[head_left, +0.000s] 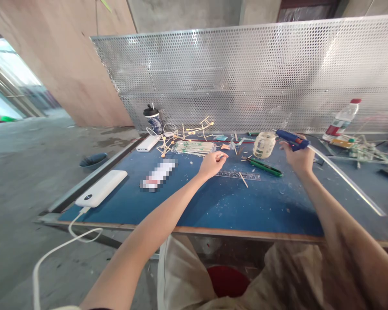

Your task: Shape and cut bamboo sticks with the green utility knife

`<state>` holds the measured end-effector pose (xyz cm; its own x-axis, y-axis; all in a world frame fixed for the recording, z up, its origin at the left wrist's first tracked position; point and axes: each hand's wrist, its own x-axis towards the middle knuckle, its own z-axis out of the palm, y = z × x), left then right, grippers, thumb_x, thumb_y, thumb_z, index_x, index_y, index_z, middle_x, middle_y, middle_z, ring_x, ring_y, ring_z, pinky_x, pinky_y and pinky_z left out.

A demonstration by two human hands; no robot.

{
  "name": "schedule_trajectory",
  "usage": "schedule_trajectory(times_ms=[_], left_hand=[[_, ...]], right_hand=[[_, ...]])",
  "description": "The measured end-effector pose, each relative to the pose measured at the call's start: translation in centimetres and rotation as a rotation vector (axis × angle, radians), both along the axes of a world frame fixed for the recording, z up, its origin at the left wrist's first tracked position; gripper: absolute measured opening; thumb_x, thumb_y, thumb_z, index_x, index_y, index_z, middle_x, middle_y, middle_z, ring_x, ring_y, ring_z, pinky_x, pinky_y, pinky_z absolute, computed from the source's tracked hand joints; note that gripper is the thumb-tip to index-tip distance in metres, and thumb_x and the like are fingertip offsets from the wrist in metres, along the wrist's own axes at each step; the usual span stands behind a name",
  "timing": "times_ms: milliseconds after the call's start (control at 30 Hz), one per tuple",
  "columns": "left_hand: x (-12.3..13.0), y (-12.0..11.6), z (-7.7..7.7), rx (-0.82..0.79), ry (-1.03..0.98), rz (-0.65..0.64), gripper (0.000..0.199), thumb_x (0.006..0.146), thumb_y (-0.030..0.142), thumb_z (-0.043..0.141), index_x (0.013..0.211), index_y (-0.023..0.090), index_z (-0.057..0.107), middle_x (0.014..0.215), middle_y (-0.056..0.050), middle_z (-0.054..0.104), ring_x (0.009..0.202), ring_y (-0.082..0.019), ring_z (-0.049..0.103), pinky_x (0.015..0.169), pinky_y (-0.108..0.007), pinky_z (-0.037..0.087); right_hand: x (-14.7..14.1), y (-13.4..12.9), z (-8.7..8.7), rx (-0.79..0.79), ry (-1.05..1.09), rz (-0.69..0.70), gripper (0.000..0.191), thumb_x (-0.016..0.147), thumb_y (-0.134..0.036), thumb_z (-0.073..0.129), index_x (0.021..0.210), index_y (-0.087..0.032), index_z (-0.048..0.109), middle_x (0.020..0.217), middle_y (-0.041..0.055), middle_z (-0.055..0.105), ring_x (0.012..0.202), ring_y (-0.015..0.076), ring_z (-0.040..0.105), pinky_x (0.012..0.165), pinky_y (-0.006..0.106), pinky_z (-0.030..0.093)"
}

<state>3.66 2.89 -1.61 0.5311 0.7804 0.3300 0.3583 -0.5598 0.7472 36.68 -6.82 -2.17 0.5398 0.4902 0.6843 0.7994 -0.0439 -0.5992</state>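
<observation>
Reference point: the tape roll (264, 146). Your right hand (299, 158), just right of it, is wrapped around the blue glue gun (292, 140); the nozzle points left near the roll's upper edge, and a long clear glue stick (349, 178) trails from the back, away to the roll's right. Your left hand (213, 163), left of the roll, has its fingers drawn together in a pinch; cannot tell whether a thin piece sits between them. The stick frame (197, 129), with pale blobs at its joints, stands farther left of the roll, touched by neither hand. Step in hand, as judged: readying glue for a small joint, with no contact made between nozzle and stick. The next move seems to call for bringing nozzle and pinched fingertips together, clear of the roll, dosing lightly and keeping skin off the hot tip.
</observation>
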Motion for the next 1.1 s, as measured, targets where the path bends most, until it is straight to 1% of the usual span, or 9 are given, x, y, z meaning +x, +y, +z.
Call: schedule_trajectory(times_ms=[100,333,467,600,667,767,900,967,1100], left_hand=[[0.4,-0.6,0.0,-0.044,-0.04,-0.091,0.042,0.095,0.055,0.054,0.104,0.02,0.075,0.062,0.003,0.049,0.057,-0.011,0.046,0.06,-0.026,0.04],[0.9,-1.9,0.6,-0.174,-0.097,-0.275,0.067,0.097,0.073,0.035,0.116,0.019,0.07,0.065,0.005,0.034,0.057,-0.011,0.041,0.058,-0.027,0.049],[1.0,-2.7,0.8,-0.202,-0.035,-0.386,0.065,0.092,0.076,0.045,0.106,0.019,0.073,0.064,0.004,0.035,0.057,-0.011,0.039,0.053,-0.026,0.041],[1.2,-3.4,0.4,-0.21,0.02,-0.473,0.056,0.084,0.072,0.063,0.1,0.019,0.074,0.059,0.006,0.03,0.053,-0.009,0.032,0.051,-0.025,0.029],[1.4,-3.7,0.2,-0.214,0.02,-0.487,0.052,0.085,0.071,0.064,0.091,0.019,0.071,0.059,0.006,0.031,0.052,-0.009,0.033,0.051,-0.024,0.03],[1.7,-3.8,-0.4,-0.224,-0.024,-0.45,0.053,0.091,0.072,0.052,0.083,0.02,0.06,0.063,0.005,0.033,0.052,-0.01,0.044,0.05,-0.025,0.039],[1.9,-3.9,-1.2,-0.23,-0.07,-0.382,0.052,0.098,0.07,0.038,0.098,0.022,0.057,0.067,0.005,0.034,0.046,-0.008,0.043,0.046,-0.025,0.04],[2.0,-4.0,-1.5,-0.22,-0.067,-0.388,0.052,0.1,0.068,0.037,0.103,0.022,0.059,0.069,0.005,0.04,0.045,-0.008,0.042,0.046,-0.025,0.039],[2.3,-4.4,-1.3,-0.139,-0.08,-0.414,0.05,0.099,0.065,0.043,0.096,0.02,0.065,0.071,0.002,0.05,0.055,-0.01,0.045,0.056,-0.026,0.038]], right_hand=[[-1.8,0.1,0.3,0.026,-0.041,0.017,0.036,0.09,-0.053,0.059,0.109,-0.023,0.062,0.089,0.0051,0.073,0.088,0.0241,0.068,0.086,0.037,0.05],[-5.1,0.7,-0.1,0.014,-0.133,0.114,0.044,0.082,-0.033,0.058,0.124,-0.023,0.048,0.119,0.0162,0.057,0.109,0.0314,0.055,0.091,0.05,0.05],[-6.5,1.2,-0.3,0.02,-0.189,0.199,0.042,0.083,-0.025,0.051,0.124,-0.022,0.045,0.113,0.0138,0.051,0.119,0.0342,0.047,0.101,0.063,0.045],[-6.8,1.1,-0.2,0.022,-0.218,0.226,0.043,0.085,-0.025,0.05,0.127,-0.02,0.042,0.122,0.0179,0.048,0.128,0.036,0.042,0.105,0.066,0.042],[-6.7,1.0,-0.1,0.014,-0.211,0.223,0.042,0.087,-0.027,0.05,0.127,-0.019,0.042,0.123,0.0195,0.049,0.125,0.0362,0.047,0.101,0.062,0.047],[-6.6,1.0,-0.3,-0.019,-0.179,0.221,0.041,0.09,-0.032,0.049,0.129,-0.02,0.041,0.109,0.0147,0.06,0.1,0.0322,0.061,0.083,0.053,0.055],[-7.1,0.9,-0.7,-0.057,-0.159,0.194,0.051,0.092,-0.038,0.051,0.138,-0.02,0.038,0.088,0.0071,0.066,0.073,0.0278,0.064,0.067,0.044,0.054],[-7.5,0.8,-0.6,-0.06,-0.173,0.174,0.053,0.092,-0.039,0.05,0.14,-0.019,0.038,0.088,0.0083,0.068,0.071,0.0279,0.064,0.066,0.043,0.053],[-7.9,0.3,0.9,-0.028,-0.227,0.144,0.054,0.09,-0.037,0.05,0.142,-0.021,0.043,0.097,0.01,0.07,0.082,0.0281,0.067,0.071,0.044,0.053]])
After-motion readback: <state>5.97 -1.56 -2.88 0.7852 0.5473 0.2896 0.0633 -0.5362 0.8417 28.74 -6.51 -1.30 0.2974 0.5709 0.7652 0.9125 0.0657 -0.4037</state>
